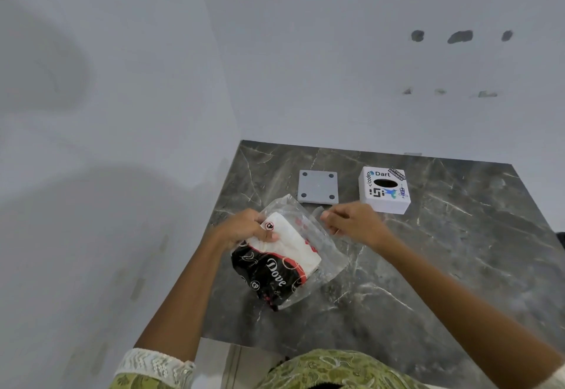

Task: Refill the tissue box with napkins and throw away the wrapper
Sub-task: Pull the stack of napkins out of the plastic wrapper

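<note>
head view. at centre frame i see the left hand [244, 229] gripping the napkin pack [275, 262], fingers curled over its upper end and thumb pressed on the white napkins. the right hand [354, 223], just right of it, pinches the clear torn edge of the wrapper [328, 254] between thumb and fingertips, the other fingers curled. the pack's black printed end points toward the lower frame, over the dark marble table [443, 251]. above the hands, the grey base plate [318, 187] lies flat; to its right, apart from it, stands the white stickered tissue box [384, 190], its oval slot facing up.
</note>
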